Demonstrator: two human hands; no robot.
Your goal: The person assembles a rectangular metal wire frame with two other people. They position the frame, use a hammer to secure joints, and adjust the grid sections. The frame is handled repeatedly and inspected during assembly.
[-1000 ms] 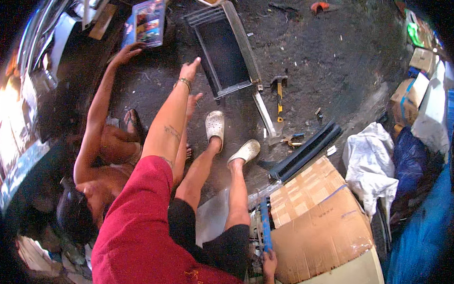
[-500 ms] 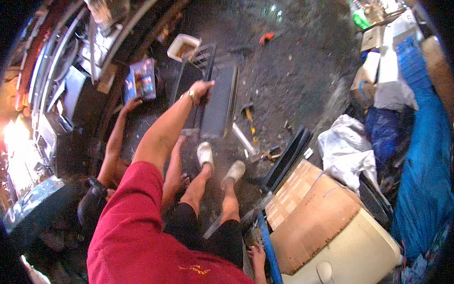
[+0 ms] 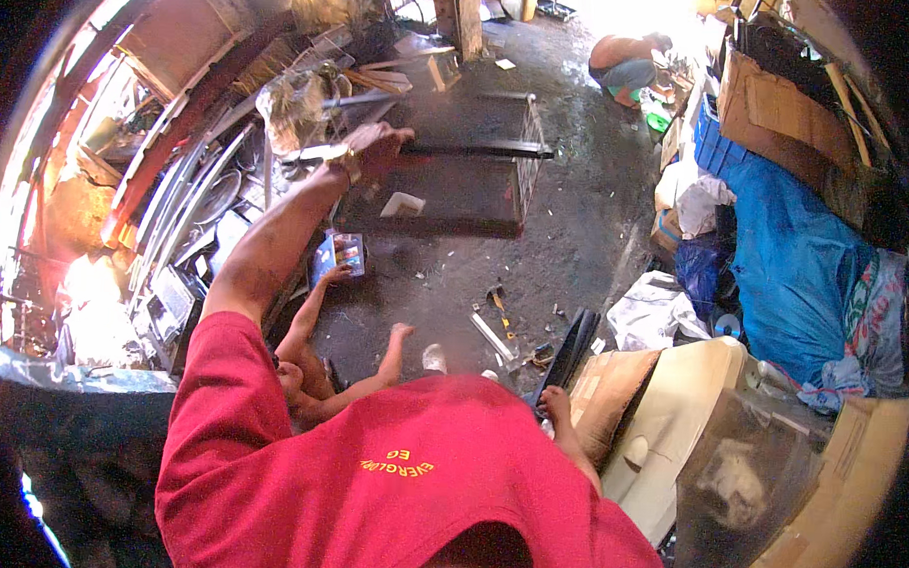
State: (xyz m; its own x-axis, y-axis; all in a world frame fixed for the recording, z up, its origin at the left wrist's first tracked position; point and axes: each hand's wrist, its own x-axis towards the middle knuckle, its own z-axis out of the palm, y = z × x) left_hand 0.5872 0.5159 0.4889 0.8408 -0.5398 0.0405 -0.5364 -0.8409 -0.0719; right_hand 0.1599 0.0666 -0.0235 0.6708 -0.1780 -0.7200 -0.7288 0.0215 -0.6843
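Observation:
My left arm, in a red sleeve, stretches forward and to the left. My left hand (image 3: 374, 151) is closed around one end of the dark bar of a rack (image 3: 468, 192) with dark panels and a wire side. The rack lies crosswise ahead of me, smeared by motion; whether it touches the floor I cannot tell. Low on the right, my right hand (image 3: 556, 404) has its fingers curled at an edge by black rails (image 3: 568, 350) and a brown cardboard sheet (image 3: 621, 390). What lies under those fingers is hidden. A white tub (image 3: 404, 204) shows beside the rack's bar.
A seated person (image 3: 306, 379) at my left touches a colourful box (image 3: 339, 255). Another person (image 3: 630, 68) crouches far off. A hammer (image 3: 499, 304) and a white strip (image 3: 492, 335) lie on the floor. A blue tarp (image 3: 796, 266) covers things at right; metal scrap (image 3: 212, 195) lines the left.
The view has tipped up, showing more of the far room. My left hand has swung the rack round, so its bar now runs sideways. My right hand shows farther forward in the picture.

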